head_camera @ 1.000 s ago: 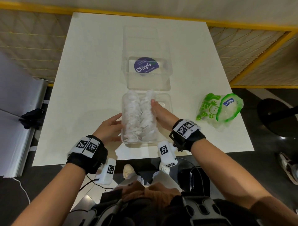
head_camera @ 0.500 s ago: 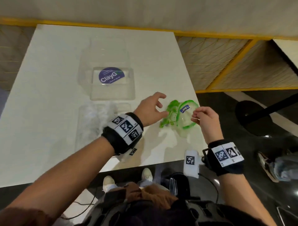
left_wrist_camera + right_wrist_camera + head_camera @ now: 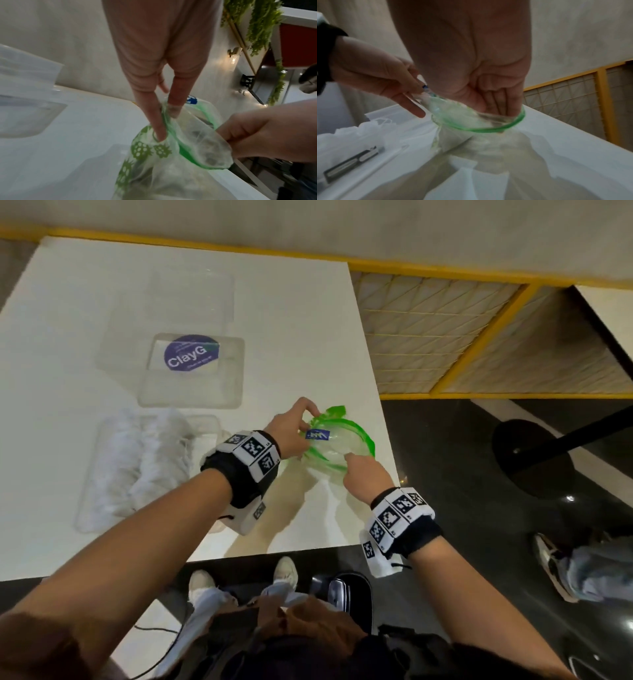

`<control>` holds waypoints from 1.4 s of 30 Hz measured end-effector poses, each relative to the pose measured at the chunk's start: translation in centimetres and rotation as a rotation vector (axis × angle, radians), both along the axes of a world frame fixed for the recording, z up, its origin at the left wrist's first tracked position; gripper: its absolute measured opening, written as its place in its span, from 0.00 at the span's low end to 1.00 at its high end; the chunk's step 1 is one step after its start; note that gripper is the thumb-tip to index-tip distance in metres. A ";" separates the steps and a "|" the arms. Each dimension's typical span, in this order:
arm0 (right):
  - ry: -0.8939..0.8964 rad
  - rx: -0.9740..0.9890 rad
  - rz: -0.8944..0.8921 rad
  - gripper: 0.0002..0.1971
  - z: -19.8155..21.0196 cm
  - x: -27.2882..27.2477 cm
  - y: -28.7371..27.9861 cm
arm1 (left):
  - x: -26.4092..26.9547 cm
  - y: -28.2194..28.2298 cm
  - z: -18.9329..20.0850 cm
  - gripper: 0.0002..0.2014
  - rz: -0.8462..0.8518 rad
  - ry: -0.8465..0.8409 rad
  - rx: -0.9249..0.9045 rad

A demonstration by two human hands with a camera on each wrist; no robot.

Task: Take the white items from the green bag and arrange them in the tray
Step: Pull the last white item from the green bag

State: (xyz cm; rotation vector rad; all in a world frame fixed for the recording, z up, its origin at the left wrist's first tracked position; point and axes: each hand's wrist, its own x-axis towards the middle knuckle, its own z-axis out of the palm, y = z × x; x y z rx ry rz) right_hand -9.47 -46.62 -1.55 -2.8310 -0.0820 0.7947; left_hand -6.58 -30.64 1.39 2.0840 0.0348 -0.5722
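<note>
Step in hand, as I read it: fetching more white stuff out of the green bag (image 3: 337,441), which sits at the right near edge of the table (image 3: 291,320), close to the corner. Left hand (image 3: 289,429) pinches the bag's rim on its left side, thumb and forefinger closed on the plastic by the blue label; wrist view shows the film bunched between the two fingers. Right hand (image 3: 364,475) goes into the mouth, fingers together and pointing down inside the green rim; can't tell whether they have closed on anything, contents are blurred behind the plastic. Tray (image 3: 205,422) lies to the left of the bag, two rows of white items (image 3: 144,460) already in it, free space at its right side. Clear lid (image 3: 191,371) with purple sticker sits behind the tray. To do it well: keep the left pinch firm and lift the rim slightly so the mouth stays open; thin film will likely collapse or drag along. Bag is near the table edge, so pull upward and toward the tray, not outward. Grab items gently, they look soft and tangly.
</note>
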 end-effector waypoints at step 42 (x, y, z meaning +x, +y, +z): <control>-0.053 0.024 0.363 0.17 -1.4 3.5 2.6 | -1.2 -2.3 0.0 0.20 -0.017 -0.052 0.361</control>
